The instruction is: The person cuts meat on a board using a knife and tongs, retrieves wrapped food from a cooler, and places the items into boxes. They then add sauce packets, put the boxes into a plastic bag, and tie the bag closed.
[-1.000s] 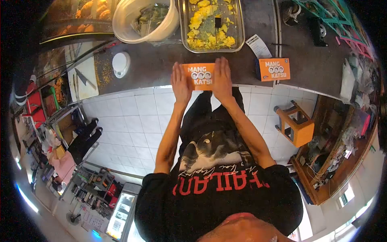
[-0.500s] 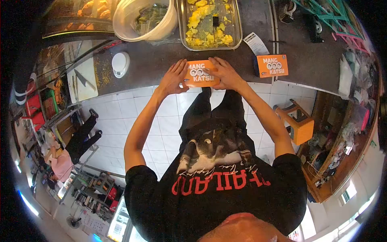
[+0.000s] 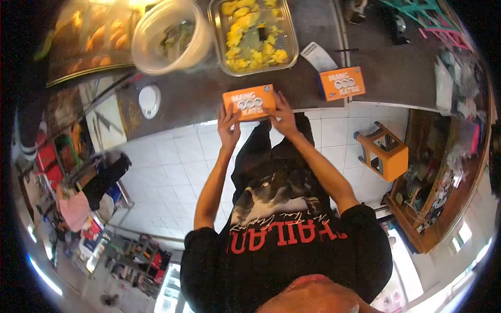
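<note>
In the head view, the left hand (image 3: 228,127) is partly closed, fingers bent, and has hold of the near left corner of the orange box (image 3: 249,99). The right hand (image 3: 284,120) is also partly closed, gripping the box's right end, with a fingertip over the lettered face. The box thus lies between the two hands, mostly just beyond the left one, at the near edge of the dark counter (image 3: 182,96). Its face looks up towards the camera; whether its underside touches the counter cannot be told.

Outward to the right, well apart from the right hand, sits a second box (image 3: 342,83) with the same lettering, a printed slip (image 3: 317,56) just beyond it. Past the held box stands a clear-sided tray (image 3: 293,31) of yellow food pieces (image 3: 241,34), and left of that a pale tub (image 3: 201,49) with dark contents. A round white object (image 3: 150,101) lies on the counter left of the hands. Farther left is a pale board (image 3: 114,133), blurred. A stool (image 3: 394,159) stands on the tiled floor (image 3: 180,156), to the right.
</note>
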### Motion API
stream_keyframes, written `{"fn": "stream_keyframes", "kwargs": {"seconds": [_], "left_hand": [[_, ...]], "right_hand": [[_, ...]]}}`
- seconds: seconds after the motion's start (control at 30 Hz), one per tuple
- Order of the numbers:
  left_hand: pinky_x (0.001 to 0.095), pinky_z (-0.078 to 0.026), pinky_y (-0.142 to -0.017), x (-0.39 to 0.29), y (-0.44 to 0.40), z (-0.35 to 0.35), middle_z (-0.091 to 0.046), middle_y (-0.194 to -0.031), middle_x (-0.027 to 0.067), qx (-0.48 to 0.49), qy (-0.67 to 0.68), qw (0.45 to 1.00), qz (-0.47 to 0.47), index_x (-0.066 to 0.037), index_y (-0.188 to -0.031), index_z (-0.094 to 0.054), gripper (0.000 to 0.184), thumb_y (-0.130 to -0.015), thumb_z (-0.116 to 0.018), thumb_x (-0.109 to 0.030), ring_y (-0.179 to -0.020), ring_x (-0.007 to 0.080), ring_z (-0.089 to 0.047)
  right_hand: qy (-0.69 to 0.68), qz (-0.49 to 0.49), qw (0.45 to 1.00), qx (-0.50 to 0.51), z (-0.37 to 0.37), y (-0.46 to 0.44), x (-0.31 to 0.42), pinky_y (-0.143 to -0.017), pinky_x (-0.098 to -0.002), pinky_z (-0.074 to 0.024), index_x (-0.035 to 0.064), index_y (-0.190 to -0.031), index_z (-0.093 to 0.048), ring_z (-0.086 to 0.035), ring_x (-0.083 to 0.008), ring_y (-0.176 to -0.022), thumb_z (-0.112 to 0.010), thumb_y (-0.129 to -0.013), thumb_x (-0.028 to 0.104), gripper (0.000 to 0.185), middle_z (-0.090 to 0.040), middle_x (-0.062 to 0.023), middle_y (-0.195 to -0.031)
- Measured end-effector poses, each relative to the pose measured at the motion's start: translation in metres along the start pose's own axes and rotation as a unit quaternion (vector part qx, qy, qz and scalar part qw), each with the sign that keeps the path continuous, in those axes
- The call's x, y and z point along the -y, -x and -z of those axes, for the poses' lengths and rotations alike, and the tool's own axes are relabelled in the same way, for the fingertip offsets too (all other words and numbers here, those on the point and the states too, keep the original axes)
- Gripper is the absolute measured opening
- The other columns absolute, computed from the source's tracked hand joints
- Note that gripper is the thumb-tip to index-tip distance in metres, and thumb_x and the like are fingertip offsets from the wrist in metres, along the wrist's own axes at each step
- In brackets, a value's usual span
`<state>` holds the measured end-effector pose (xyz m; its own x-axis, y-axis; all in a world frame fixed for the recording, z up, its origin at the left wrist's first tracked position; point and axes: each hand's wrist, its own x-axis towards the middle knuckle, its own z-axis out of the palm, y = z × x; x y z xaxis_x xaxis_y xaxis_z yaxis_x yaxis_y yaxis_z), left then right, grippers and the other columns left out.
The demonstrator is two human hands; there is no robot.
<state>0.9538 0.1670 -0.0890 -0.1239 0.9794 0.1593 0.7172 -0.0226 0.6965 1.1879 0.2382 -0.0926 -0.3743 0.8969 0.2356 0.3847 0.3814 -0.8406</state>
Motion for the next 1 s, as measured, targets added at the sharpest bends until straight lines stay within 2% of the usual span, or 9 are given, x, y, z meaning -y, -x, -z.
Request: {"fn": "stream_keyframes", "kwargs": {"seconds": [0.07, 0.13, 0.23, 0.33, 0.53, 0.73, 0.83, 0.93, 1.0], "left_hand": [[0.0539, -0.025, -0.114, -0.012, 0.002, 0.0, -0.05, -0.145, 0.0115, -0.003, -0.032, 0.999, -0.011, -0.014, -0.122, -0.069, 0.039, -0.087, -0.057, -0.006, -0.14, 0.04, -0.037], [0.0597, -0.016, -0.117, -0.02, 0.004, 0.004, -0.039, -0.153, 0.011, 0.111, -0.116, 0.985, -0.067, -0.01, -0.138, -0.053, 0.047, -0.091, -0.054, -0.01, -0.145, 0.037, -0.027], [0.0593, -0.022, -0.115, -0.014, -0.011, -0.005, -0.046, -0.147, 0.0134, 0.157, -0.153, 0.953, -0.207, -0.006, -0.138, -0.051, 0.044, -0.094, -0.054, -0.013, -0.141, 0.0382, -0.034], [0.0577, -0.031, -0.111, -0.017, -0.033, -0.004, -0.055, -0.139, 0.0118, 0.154, -0.172, 0.947, -0.223, -0.003, -0.122, -0.064, 0.034, -0.089, -0.056, -0.002, -0.136, 0.0368, -0.043], [0.0514, -0.037, -0.109, -0.035, -0.049, -0.016, -0.058, -0.136, 0.0128, 0.151, -0.164, 0.959, -0.178, -0.004, -0.12, -0.065, 0.035, -0.088, -0.056, 0.003, -0.132, 0.0378, -0.047], [0.0461, -0.043, -0.107, -0.059, -0.054, -0.024, -0.056, -0.137, 0.0165, 0.172, -0.193, 0.956, -0.139, -0.002, -0.124, -0.061, 0.038, -0.088, -0.055, 0.007, -0.133, 0.0398, -0.046], [0.0448, -0.043, -0.106, -0.069, -0.058, -0.022, -0.055, -0.138, 0.0165, 0.198, -0.219, 0.949, -0.115, -0.001, -0.123, -0.062, 0.036, -0.088, -0.055, 0.007, -0.135, 0.0385, -0.044], [0.0444, -0.043, -0.107, -0.081, -0.063, -0.022, -0.055, -0.138, 0.0166, 0.214, -0.229, 0.945, -0.092, -0.001, -0.123, -0.062, 0.036, -0.089, -0.054, 0.007, -0.135, 0.0377, -0.043], [0.044, -0.042, -0.108, -0.083, -0.064, -0.022, -0.053, -0.139, 0.0168, 0.225, -0.239, 0.941, -0.086, -0.001, -0.125, -0.06, 0.038, -0.089, -0.053, 0.008, -0.136, 0.0375, -0.043]], "right_hand": [[0.019, 0.037, 0.999, 0.0, 0.0, 0.006, -0.006, -0.115, -0.0566, -0.0229, 0.0254, -0.126, -0.065, -0.031, -0.0494, -0.139, -0.058, -0.075, 0.003, 0.057, -0.034, -0.0284, -0.15], [0.113, 0.018, 0.983, 0.147, 0.024, 0.005, -0.003, -0.116, -0.0541, -0.0219, 0.0221, -0.13, -0.063, -0.025, -0.0506, -0.141, -0.063, -0.087, 0.022, 0.042, -0.026, -0.0298, -0.153], [0.11, 0.053, 0.974, 0.19, 0.059, 0.012, -0.003, -0.112, -0.0532, -0.0322, 0.0174, -0.125, -0.064, -0.024, -0.0486, -0.142, -0.063, -0.087, 0.023, 0.038, -0.028, -0.0242, -0.154], [-0.003, -0.035, 0.964, 0.264, 0.149, -0.018, 0.004, -0.099, -0.0435, -0.0473, 0.0128, -0.119, -0.067, -0.055, -0.0307, -0.123, -0.066, -0.087, 0.026, 0.035, -0.05, -0.0142, -0.143], [0.193, -0.172, 0.913, -0.316, 0.392, -0.119, -0.135, -0.074, -0.0368, -0.0558, 0.0071, -0.098, -0.074, -0.072, -0.0276, -0.08, -0.069, -0.082, 0.023, 0.023, -0.073, -0.0119, -0.094], [0.276, -0.392, 0.853, -0.204, 0.566, -0.209, -0.305, -0.1, -0.0488, -0.045, 0.0093, -0.138, -0.05, -0.049, -0.0389, -0.129, -0.073, -0.08, 0.049, 0.074, -0.055, -0.0227, -0.135], [0.095, -0.485, 0.861, -0.125, 0.584, -0.231, -0.367, -0.09, -0.0478, -0.0508, 0.005, -0.123, -0.065, -0.055, -0.0406, -0.119, -0.073, -0.08, 0.055, 0.067, -0.055, -0.0253, -0.131], [-0.074, -0.498, 0.859, -0.092, 0.59, -0.233, -0.338, -0.102, -0.0575, -0.042, 0.0055, -0.118, -0.067, -0.05, -0.0352, -0.128, -0.07, -0.081, 0.059, 0.065, -0.057, -0.0172, -0.135], [-0.175, -0.425, 0.869, -0.183, 0.585, -0.216, -0.334, -0.091, -0.0469, -0.0507, 0.0014, -0.116, -0.067, -0.057, -0.0296, -0.112, -0.071, -0.085, 0.051, 0.059, -0.059, -0.0173, -0.121]]}}
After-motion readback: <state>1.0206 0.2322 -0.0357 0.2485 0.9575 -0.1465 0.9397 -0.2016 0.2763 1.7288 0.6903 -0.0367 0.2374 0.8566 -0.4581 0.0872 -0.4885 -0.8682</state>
